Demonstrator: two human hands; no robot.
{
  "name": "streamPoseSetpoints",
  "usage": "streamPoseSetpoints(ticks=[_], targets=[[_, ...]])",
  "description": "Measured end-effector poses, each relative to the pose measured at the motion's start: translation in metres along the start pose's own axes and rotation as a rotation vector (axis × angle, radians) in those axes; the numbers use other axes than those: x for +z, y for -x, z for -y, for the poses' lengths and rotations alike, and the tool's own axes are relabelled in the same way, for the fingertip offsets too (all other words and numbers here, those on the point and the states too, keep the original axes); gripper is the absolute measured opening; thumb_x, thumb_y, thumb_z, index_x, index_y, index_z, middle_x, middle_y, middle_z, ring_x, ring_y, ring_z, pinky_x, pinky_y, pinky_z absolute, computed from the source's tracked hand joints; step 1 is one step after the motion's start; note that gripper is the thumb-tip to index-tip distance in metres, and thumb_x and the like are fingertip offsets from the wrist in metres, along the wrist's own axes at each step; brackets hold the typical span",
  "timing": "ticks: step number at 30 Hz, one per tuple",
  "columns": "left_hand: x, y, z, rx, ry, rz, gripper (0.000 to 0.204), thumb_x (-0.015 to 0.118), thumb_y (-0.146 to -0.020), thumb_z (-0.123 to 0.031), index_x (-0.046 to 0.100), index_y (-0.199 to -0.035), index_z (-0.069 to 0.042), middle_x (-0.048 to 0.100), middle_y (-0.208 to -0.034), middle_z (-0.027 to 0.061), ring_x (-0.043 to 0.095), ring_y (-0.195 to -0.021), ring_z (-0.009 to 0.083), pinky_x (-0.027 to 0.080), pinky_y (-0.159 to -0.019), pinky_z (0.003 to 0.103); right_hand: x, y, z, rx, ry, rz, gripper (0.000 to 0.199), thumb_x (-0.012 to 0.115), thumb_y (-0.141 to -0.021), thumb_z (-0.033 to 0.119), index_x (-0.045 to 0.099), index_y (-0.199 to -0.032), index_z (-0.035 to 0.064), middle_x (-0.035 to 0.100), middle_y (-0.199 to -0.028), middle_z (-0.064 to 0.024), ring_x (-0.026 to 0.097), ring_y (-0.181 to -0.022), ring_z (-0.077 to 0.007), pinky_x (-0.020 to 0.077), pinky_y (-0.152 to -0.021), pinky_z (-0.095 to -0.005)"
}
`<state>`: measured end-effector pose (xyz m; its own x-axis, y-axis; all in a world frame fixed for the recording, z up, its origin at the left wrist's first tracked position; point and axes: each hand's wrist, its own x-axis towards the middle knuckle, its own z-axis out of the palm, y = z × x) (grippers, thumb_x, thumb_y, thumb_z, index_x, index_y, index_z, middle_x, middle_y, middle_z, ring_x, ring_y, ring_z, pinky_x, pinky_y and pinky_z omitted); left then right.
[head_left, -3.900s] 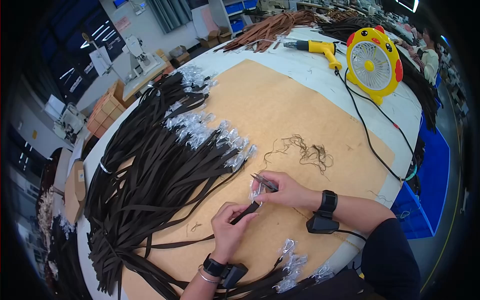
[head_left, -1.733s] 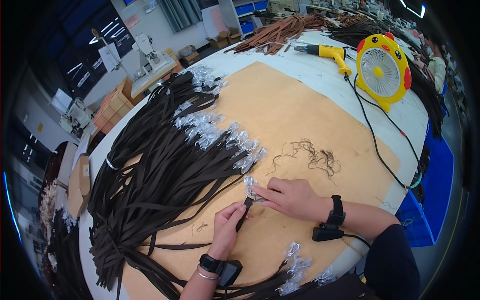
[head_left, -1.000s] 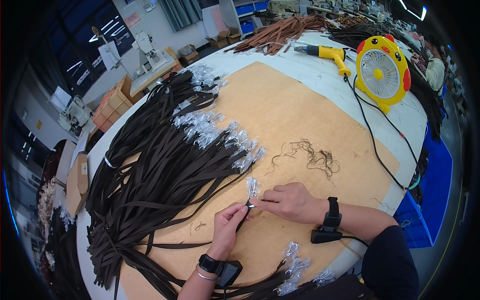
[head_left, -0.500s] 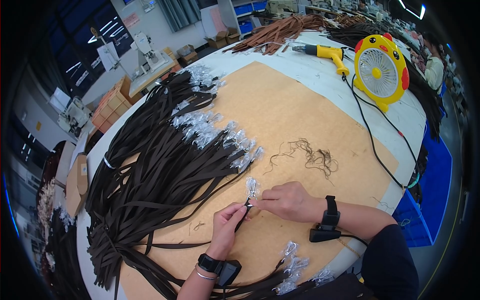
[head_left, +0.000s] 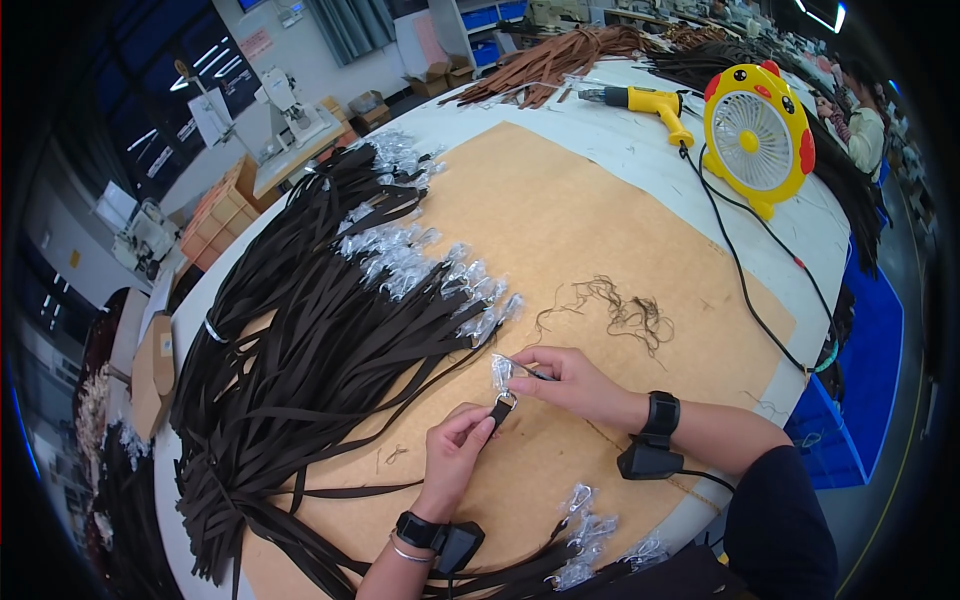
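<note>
**Strap end held over brown board**

Head view: a dark strap (head_left: 497,411) with a plastic-wrapped metal clasp (head_left: 501,372) is pinched between the fingers of the left hand (head_left: 455,457) and right hand (head_left: 572,382), above the brown board (head_left: 560,220). A strap pile (head_left: 310,360) lies left; loose threads (head_left: 615,310) and a yellow fan (head_left: 755,135) are set right.

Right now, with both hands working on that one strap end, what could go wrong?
The right hand holds a thin pointed tool close to the left hand fingers pinching the strap end; a slip could jab them. The plastic wrap on the clasp may tear. The loose thread tangle nearby could snag.
</note>
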<state>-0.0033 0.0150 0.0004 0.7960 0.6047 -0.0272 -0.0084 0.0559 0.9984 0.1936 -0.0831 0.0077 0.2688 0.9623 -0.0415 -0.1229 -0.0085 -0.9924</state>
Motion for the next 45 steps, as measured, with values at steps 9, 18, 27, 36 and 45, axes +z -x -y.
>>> streamPoseSetpoints(ticks=[9,18,27,36,45], targets=[[-0.001,0.001,0.003,-0.081,0.034,0.078,0.013,0.065,-0.095,-0.004,0.069,-0.104,0.004,0.063,-0.094,0.0008,0.059,-0.084,0.0061,0.046,-0.075,0.020,0.000,0.000,-0.012,0.002,-0.012,0.085,0.022,0.066,-0.098,0.025,0.065,-0.097,0.0026,0.053,-0.079,0.0094,0.043,-0.073,0.0010,0.0356,-0.062,-0.0188],[0.000,0.001,0.001,-0.080,0.083,0.080,0.012,0.063,-0.094,0.000,0.069,-0.103,0.005,0.062,-0.093,0.0003,0.059,-0.084,0.0059,0.045,-0.077,0.020,0.001,0.003,-0.005,-0.011,-0.018,0.108,0.022,0.064,-0.100,0.024,0.063,-0.097,0.0030,0.052,-0.077,0.0084,0.043,-0.070,0.0002,0.0349,-0.060,-0.0199],[-0.001,0.002,0.000,-0.078,0.060,0.089,0.014,0.062,-0.095,-0.001,0.069,-0.105,0.004,0.063,-0.094,0.0007,0.059,-0.085,0.0065,0.045,-0.077,0.020,0.001,0.003,-0.004,0.008,-0.029,0.120,0.022,0.063,-0.100,0.025,0.062,-0.095,0.0039,0.052,-0.074,0.0069,0.043,-0.067,-0.0011,0.0349,-0.059,-0.0201],[-0.020,-0.009,-0.017,-0.096,0.006,-0.130,0.022,0.062,-0.095,-0.006,0.068,-0.114,0.003,0.066,-0.097,0.0012,0.061,-0.094,0.0100,0.047,-0.087,0.024,-0.026,0.009,0.031,-0.053,0.289,0.565,0.025,0.067,-0.097,0.024,0.063,-0.086,0.0021,0.054,-0.071,0.0046,0.043,-0.067,-0.0029,0.0367,-0.059,-0.0243],[-0.091,0.030,-0.066,0.039,-1.278,-0.061,0.030,0.074,-0.080,-0.011,0.069,-0.109,-0.003,0.065,-0.099,0.0113,0.065,-0.084,0.0268,0.053,-0.075,0.035,-0.029,0.000,0.010,-0.029,0.376,0.424,0.029,0.069,-0.096,0.027,0.063,-0.083,0.0014,0.048,-0.064,0.0039,0.038,-0.062,-0.0048,0.0338,-0.056,-0.0252]])
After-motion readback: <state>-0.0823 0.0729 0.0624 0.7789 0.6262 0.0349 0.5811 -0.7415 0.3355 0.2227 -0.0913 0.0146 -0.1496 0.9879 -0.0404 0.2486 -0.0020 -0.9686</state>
